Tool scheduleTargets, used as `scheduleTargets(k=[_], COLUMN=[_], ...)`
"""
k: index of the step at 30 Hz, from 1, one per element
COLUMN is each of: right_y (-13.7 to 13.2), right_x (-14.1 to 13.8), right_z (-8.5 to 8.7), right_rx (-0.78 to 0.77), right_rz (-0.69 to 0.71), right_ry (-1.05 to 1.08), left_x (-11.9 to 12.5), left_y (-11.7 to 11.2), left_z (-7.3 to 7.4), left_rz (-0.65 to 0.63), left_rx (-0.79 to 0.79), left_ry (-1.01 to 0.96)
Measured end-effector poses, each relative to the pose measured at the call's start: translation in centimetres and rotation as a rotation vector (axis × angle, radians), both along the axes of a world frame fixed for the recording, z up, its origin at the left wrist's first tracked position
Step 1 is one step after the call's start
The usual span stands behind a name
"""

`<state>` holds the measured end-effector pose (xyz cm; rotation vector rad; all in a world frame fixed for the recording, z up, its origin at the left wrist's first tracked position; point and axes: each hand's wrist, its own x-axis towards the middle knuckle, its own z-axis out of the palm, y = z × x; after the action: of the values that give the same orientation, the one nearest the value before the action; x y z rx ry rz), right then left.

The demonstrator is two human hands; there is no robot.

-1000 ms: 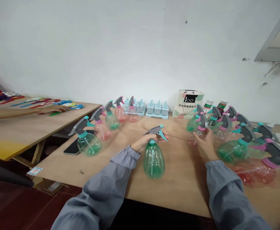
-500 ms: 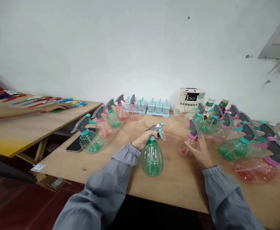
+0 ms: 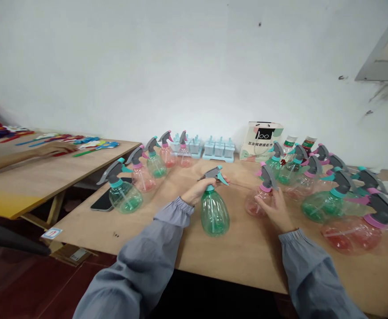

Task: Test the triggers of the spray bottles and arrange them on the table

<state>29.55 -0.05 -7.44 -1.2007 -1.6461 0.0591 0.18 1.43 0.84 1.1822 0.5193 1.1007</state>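
My left hand [image 3: 198,190] is wrapped round the neck of a green spray bottle [image 3: 215,216] with a grey and turquoise trigger head. The bottle tilts slightly, its base swung to the right. On the right, my right hand [image 3: 274,204] grips a pink spray bottle [image 3: 254,204] with a grey and pink head. The thumb lies across its front, while the other fingers are partly hidden at its far side. This bottle stands on the wooden table [image 3: 227,261], just left of a crowd of similar bottles.
Several green and pink spray bottles [image 3: 320,206] fill the right side, and more [image 3: 125,199] stand at the left by a phone [image 3: 102,201]. Light-blue popsicle moulds [image 3: 218,150] and a paper bag [image 3: 260,141] line the wall. Another person's hand [image 3: 59,148] is over the left table.
The green bottle has tilted, its base moving right and slightly up in the view. My right hand stays at the pink bottle. The other person's hand has shifted left.
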Motion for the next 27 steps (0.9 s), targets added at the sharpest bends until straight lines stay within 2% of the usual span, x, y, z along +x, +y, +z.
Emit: scheduleTargets(k=[5,10,14,19,27], right_y=[0.0,-0.2,0.0,0.2,0.2], right_x=[0.0,-0.1,0.0,0.1,0.1], right_z=[0.0,0.2,-0.1,-0.3,-0.2], right_rx=[-0.005,-0.021,-0.005,0.005,0.007], right_rz=[-0.002,0.006,-0.004,-0.007,-0.006], right_ry=[0.007,-0.002,0.000,0.006,0.005], left_x=[-0.1,-0.2,-0.4,-0.5,-0.3], left_y=[0.2,-0.2,-0.3,-0.2,-0.5], left_z=[-0.1,0.3,0.6,0.7,1.1], left_rz=[0.059,0.012,0.011,0.081,0.034], left_rx=[0.005,0.079,0.075,0.081,0.162], left_ry=[0.049,0.020,-0.014,0.087,0.106])
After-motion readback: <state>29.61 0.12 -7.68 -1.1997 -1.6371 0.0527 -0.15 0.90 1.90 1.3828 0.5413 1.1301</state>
